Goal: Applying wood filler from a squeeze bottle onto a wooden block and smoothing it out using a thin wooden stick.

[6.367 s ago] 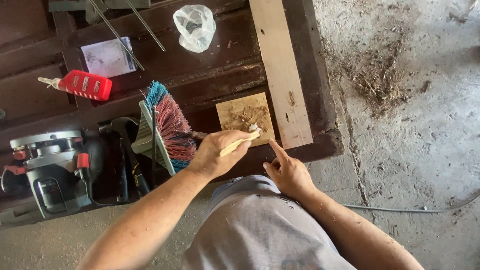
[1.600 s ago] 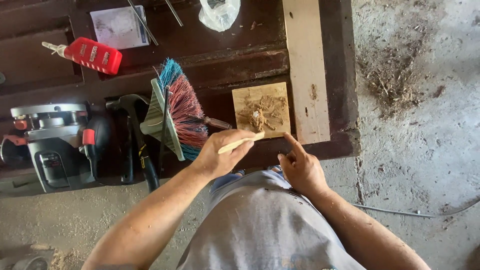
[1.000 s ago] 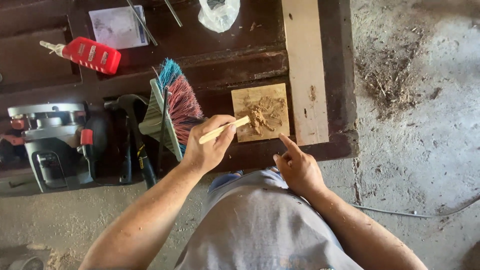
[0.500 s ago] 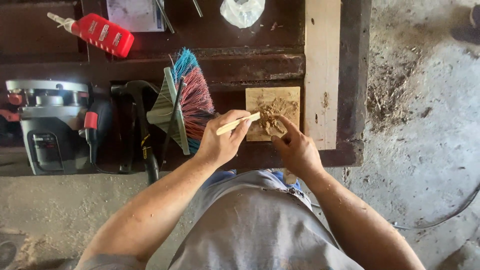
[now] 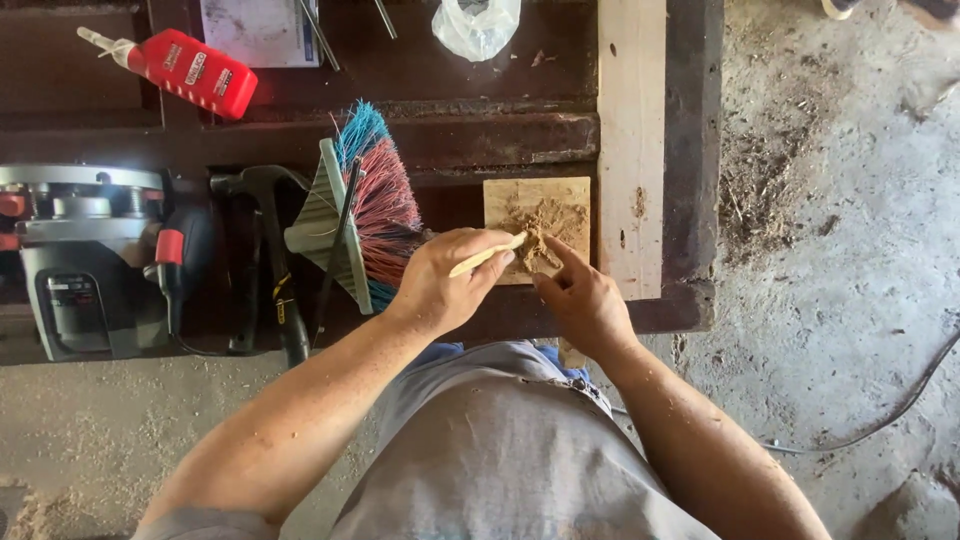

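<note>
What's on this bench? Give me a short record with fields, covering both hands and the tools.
left hand: holds a pale stick, tip at the paste
right hand: forefinger on the paste
paste: brown heap on a small board
plank: right of the board
brush: left of the board
hammer: beside the brush
red bottle: lying at the back

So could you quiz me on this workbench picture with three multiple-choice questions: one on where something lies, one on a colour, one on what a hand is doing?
1. Where is the brush?
A. left of the wooden block
B. on the floor
C. on the pale plank

2. What colour is the glue bottle?
A. green
B. red
C. white

3. What does the left hand hold?
A. the hammer
B. nothing
C. a thin pale stick

Answers: 1 A, the bristles lie just left of the block. 2 B, its body is red. 3 C, the fingers grip the stick over the sawdust paste.
</note>
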